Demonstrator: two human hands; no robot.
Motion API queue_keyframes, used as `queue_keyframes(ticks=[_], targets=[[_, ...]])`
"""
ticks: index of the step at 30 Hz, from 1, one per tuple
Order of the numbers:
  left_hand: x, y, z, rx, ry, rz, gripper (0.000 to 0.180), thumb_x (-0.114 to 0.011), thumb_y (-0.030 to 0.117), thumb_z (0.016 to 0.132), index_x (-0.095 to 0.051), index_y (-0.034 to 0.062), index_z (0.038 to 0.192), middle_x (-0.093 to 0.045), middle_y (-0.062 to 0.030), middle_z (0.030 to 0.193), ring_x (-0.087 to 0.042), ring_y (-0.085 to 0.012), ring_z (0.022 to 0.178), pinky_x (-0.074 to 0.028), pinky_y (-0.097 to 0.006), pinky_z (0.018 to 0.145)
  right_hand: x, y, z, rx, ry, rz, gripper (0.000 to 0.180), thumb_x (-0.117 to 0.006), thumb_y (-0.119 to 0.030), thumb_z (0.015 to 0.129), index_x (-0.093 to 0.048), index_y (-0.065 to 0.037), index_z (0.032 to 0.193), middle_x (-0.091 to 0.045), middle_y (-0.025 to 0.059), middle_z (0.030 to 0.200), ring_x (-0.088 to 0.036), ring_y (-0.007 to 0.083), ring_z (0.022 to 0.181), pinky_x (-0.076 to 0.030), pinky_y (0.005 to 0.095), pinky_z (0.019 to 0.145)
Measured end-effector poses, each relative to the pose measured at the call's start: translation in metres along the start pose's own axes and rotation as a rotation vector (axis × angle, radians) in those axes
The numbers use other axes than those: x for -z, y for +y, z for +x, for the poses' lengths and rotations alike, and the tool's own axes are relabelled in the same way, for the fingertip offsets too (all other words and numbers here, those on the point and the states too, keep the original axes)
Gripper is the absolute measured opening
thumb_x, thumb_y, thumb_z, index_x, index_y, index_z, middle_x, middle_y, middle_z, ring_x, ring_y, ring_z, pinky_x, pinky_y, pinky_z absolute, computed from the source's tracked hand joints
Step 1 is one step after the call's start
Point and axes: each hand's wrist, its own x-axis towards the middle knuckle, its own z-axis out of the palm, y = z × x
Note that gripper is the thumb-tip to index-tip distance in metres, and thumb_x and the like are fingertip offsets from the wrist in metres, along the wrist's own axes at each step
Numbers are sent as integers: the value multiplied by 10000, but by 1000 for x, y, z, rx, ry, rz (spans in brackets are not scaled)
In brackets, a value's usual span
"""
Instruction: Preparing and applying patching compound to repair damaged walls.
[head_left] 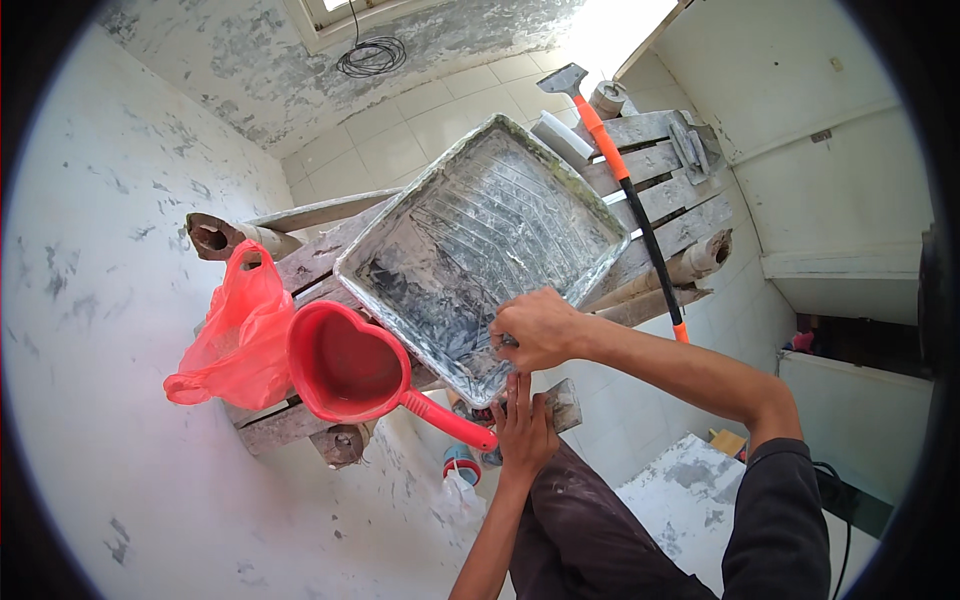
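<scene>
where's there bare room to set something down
The slats right of the scraper, nearer than the blades, are bare, though gapped. Bag and dipper crowd the left; the tray, with right hand and left hand at its near corner, fills the middle.

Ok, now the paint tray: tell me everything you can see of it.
The paint tray is a broad, shallow rectangle with a raised rim, ridges across its far part and a smoother near part. Grey and dark residue smears the inside, so its material is unclear. It sits open side up on a slatted wooden bench, turned askew, one corner toward the person. The right hand is over that corner; the left hand is beside it.
</scene>
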Motion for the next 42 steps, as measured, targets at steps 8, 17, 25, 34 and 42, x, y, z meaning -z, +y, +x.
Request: queue_keyframes(ticks=[8, 17, 25, 34, 42], targets=[[7, 0, 1, 8, -16, -21, 205, -550, 175, 935, -642, 80, 1092, -327, -126, 1638, -267, -289, 1536, -158, -594, 1198, 25, 2, -8, -80, -18, 273, 177, -738, -267, 759, -779, -128, 861, -715, 102, 883, -700, 325, 863, -533, 456, 720], [13, 4, 2, 43, -87, -82, 215, -551, 176, 947, -629, 59, 1110, -335, -123, 1632, -254, -283, 1540, -196, -589, 1195, 12, -15, -1, 28, -72, -36, 198, -729, -266, 761, -778, -115, 879, -716, 110, 887, -697, 342, 859, -535, 464, 721], [9, 4, 5, -1, -31, 27, 160, -563, 105, 892, -623, 67, 1036, -382, -154, 1587, -277, -334, 1516, -144, -599, 1199, 66, 6, -64, -81, 331, 367, 219, -776, -233, 783, -774, -118, 970, -695, 95, 845, -669, 267, 765, -517, 371, 669], [32, 29, 47, 105, -5, -80, 132, -564, 169, 910, -641, 88, 978, -375, -141, 1595, -267, -303, 1520, -53, -540, 1236, 55, 48, -141, -264, 599, -279, 308, -673, -62, 876, -717, -156, 1165, -594, 74, 986, -622, 263, 738, -483, 407, 641], [10, 27, 66, 144, 61, 35, 200, -600, 197, 913, -721, 51, 975, -536, -124, 1333, -471, -279, 1220, -300, -486, 1017, 5, 44, -161, -229, 564, -461, 571, -618, 63, 743, -681, -137, 1275, -599, 126, 1088, -628, 289, 889, -498, 407, 704]])
